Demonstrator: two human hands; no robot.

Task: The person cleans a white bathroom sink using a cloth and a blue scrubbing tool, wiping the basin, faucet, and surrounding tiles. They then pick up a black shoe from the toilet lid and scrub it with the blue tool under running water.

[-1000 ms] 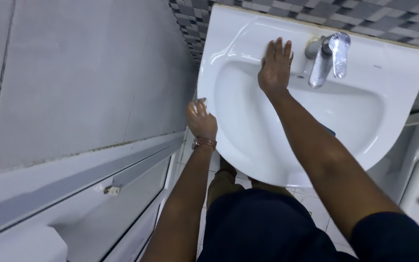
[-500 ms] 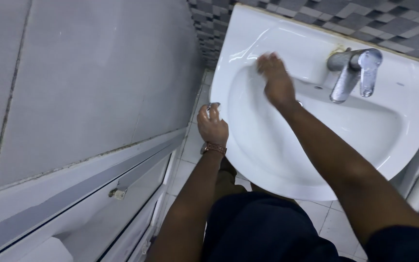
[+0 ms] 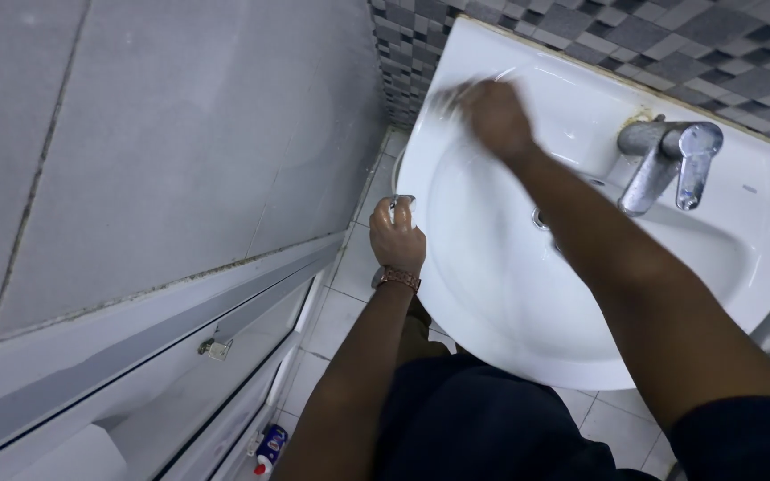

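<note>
- Landmark: white basin point(image 3: 492, 294), wall-mounted, seen from above. All places below are relative to it.
- Nearest the camera: the person's dark shorts point(image 3: 483, 419) sit below the basin's front rim, with the floor tiles point(image 3: 349, 294) under it and to its left.
- A small bottle with a red cap point(image 3: 266, 448) stands on the floor, well left of and below the basin, by the foot of the white door frame point(image 3: 180, 356).
- Left forearm runs up to the basin's left rim; a reddish bracelet point(image 3: 399, 278) is on the wrist, just off the rim.
- Left hand point(image 3: 397, 233) is at the rim's left edge, fingers curled shut around a small shiny thing point(image 3: 400, 207). What that thing is cannot be told; only its top shows above the fist.
- Right forearm crosses the bowl diagonally, from front right to back left.
- Right hand point(image 3: 492, 114) is on the basin's back-left deck, at the bowl's edge. It is motion-blurred, so whether the fingers are spread or pressed together cannot be told. It seems to lie on the surface.
- Drain hole point(image 3: 538, 217) is at the bowl's middle, partly hidden by the right forearm.
- Chrome tap point(image 3: 666, 160) is on the back deck, right of the right hand and well apart from it; the spout points into the bowl.
- Behind the basin: grey mosaic wall tiles point(image 3: 670, 44). Left of it: a plain grey wall point(image 3: 162, 134).
</note>
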